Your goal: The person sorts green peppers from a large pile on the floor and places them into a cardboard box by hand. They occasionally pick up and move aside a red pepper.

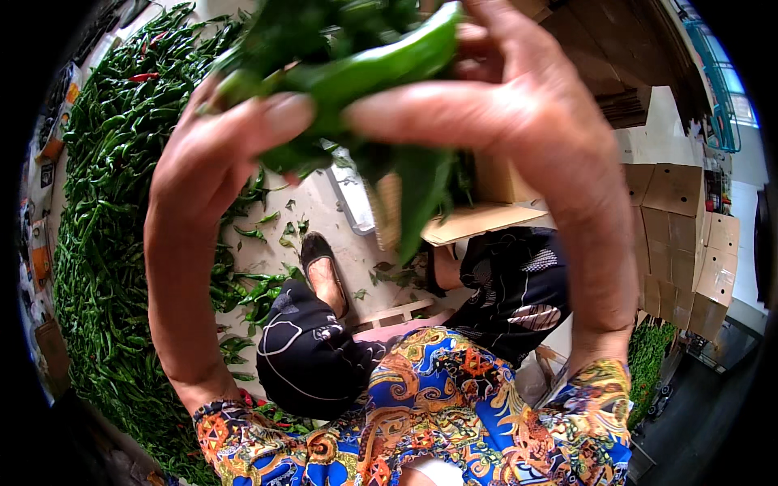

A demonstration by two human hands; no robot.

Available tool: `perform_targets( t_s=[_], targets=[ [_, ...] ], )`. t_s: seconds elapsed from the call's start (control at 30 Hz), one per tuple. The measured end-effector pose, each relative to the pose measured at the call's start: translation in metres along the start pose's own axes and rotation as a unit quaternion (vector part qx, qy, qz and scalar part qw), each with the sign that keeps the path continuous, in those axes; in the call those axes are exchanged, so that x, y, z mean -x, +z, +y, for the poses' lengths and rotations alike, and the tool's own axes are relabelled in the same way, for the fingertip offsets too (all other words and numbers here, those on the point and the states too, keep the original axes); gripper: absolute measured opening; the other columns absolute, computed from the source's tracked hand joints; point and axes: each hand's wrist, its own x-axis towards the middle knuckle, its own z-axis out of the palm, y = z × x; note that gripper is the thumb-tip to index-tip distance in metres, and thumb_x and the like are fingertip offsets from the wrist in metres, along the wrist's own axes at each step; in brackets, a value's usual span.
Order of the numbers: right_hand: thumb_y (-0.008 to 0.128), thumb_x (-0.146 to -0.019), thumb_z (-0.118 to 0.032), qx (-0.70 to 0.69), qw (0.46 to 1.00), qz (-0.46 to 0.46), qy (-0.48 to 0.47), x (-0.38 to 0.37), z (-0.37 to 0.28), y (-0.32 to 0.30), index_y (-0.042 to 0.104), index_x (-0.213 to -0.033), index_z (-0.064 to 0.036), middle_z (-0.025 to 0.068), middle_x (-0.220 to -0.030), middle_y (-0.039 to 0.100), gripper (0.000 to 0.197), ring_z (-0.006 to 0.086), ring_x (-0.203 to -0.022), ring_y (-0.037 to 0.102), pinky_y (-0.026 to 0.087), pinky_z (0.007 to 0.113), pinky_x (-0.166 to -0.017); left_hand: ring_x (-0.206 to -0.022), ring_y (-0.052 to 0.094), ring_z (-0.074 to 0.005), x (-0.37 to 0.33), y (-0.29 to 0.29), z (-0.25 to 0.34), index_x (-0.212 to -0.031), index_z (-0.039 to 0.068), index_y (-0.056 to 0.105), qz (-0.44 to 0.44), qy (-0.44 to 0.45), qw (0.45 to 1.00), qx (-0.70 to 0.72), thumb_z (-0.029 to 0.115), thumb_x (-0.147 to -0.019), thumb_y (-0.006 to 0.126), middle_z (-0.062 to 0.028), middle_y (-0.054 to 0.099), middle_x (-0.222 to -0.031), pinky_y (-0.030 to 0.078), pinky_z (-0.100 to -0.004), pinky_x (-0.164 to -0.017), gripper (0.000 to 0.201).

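Note:
Close in front of me, a bunch of long green peppers (373,69) is held up between both hands. My left hand (235,134) closes on the bunch from the left, its thumb lying along the near side. From the right, my right hand (494,97) grips the same peppers with its thumb pressed across them. Some peppers hang down below my palms, blurred. The fingers behind the bunch are mostly hidden. Beneath the peppers, a cardboard box (494,180) with a raised flap is partly covered by them.
A large heap of green peppers (113,243), with a few red ones, spreads along the left. Loose peppers and leaves lie on the pale floor (279,202). Stacked cardboard boxes (673,235) stand at the right, with more green peppers (651,360) below them.

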Motion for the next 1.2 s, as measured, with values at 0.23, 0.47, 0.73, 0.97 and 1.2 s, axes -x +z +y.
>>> perform_targets(
  t_s=[0.23, 0.47, 0.73, 0.97, 1.2],
  targets=[
    [0.090, -0.069, -0.029, -0.127, 0.978, -0.026, -0.162, 0.001, 0.043, -0.070, 0.036, -0.149, 0.0086, 0.0241, -0.123, 0.065, 0.104, 0.0323, -0.123, 0.059, 0.034, 0.046, -0.115, -0.086, 0.071, -0.0194, -0.067, 0.046, 0.020, -0.128, 0.002, 0.058, -0.080, 0.024, 0.997, -0.006, 0.031, -0.096, 0.064, -0.0138, 0.071, -0.105, 0.057, -0.0308, -0.060, 0.044],
    [0.090, -0.073, -0.031, 0.030, 0.999, 0.036, -0.019, 0.011, 0.066, -0.088, 0.048, -0.144, -0.0013, 0.0176, -0.118, 0.068, 0.088, 0.0235, -0.110, 0.065, 0.051, 0.037, -0.098, -0.071, 0.068, -0.0134, -0.085, 0.091, 0.003, -0.129, 0.004, 0.061, -0.068, -0.083, 0.959, -0.264, 0.027, -0.088, 0.074, -0.0057, 0.072, -0.097, 0.051, -0.0254, -0.050, 0.048],
    [0.080, -0.083, -0.020, 0.150, 0.976, -0.024, 0.154, -0.007, 0.186, -0.109, 0.061, -0.130, -0.0030, 0.0081, -0.099, 0.067, 0.053, 0.0127, -0.085, 0.063, 0.054, 0.028, -0.071, -0.068, 0.061, -0.0064, -0.089, 0.078, -0.020, -0.120, 0.005, 0.069, 0.010, -0.084, 0.964, -0.250, 0.031, -0.092, 0.070, -0.0026, 0.070, -0.083, 0.040, -0.0225, -0.050, 0.038],
    [0.069, -0.096, -0.029, 0.099, 0.976, -0.164, 0.107, -0.012, 0.209, -0.112, 0.068, -0.124, -0.0048, 0.0085, -0.102, 0.072, 0.037, 0.0161, -0.093, 0.067, 0.054, 0.031, -0.078, -0.068, 0.061, -0.0090, -0.094, 0.084, 0.006, -0.128, -0.003, 0.064, 0.054, -0.116, 0.976, -0.174, 0.021, -0.090, 0.075, -0.0045, 0.067, -0.081, 0.045, -0.0224, -0.055, 0.046],
    [0.056, -0.100, -0.028, 0.102, 0.971, 0.052, 0.209, -0.041, 0.257, -0.097, 0.052, -0.139, 0.0074, 0.0223, -0.122, 0.065, 0.053, 0.0240, -0.101, 0.068, 0.057, 0.035, -0.084, -0.072, 0.064, -0.0089, -0.102, 0.056, -0.053, -0.113, 0.006, 0.071, 0.075, -0.123, 0.973, -0.179, 0.031, -0.088, 0.075, -0.0037, 0.072, -0.084, 0.040, -0.0236, -0.053, 0.036]
  ],
)
